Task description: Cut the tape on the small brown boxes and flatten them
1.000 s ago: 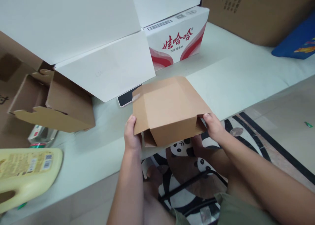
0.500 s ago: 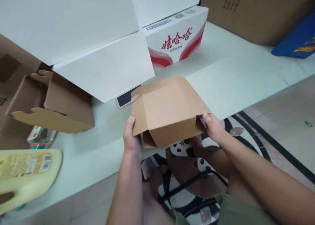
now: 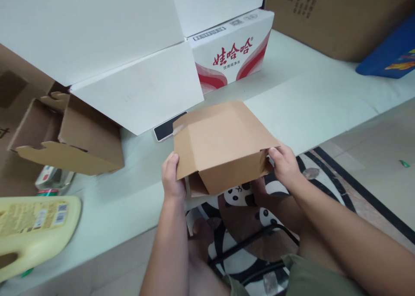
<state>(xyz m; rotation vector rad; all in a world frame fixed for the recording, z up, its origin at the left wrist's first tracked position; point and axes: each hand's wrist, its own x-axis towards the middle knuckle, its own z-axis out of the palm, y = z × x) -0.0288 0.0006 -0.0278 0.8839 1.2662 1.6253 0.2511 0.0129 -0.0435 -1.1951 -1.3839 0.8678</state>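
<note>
A brown cardboard box (image 3: 227, 136) is held between my two hands at the front edge of the cloth-covered table. Its large upper panel faces me, and folded flaps show at the near side with a gap at the left corner. My left hand (image 3: 171, 175) is closed on the left flap, thumb on top and the other fingers hidden beneath. My right hand (image 3: 285, 164) grips the near right corner, its thumb pressing the edge by a small slot. Just behind the box's left side lies a dark-screened phone (image 3: 168, 126), partly covered by it.
White boxes (image 3: 139, 88) and a white-and-red carton (image 3: 233, 54) stand behind. An open brown box (image 3: 90, 136) and a pale yellow jug (image 3: 39, 231) are at left. A large brown carton (image 3: 337, 19) and a blue object (image 3: 389, 54) sit at right. Below is a panda-patterned mat (image 3: 236, 196).
My right hand has shifted slightly right and up on its corner. The near right flap has moved inward, narrowing the opening there. The left hand keeps its hold.
</note>
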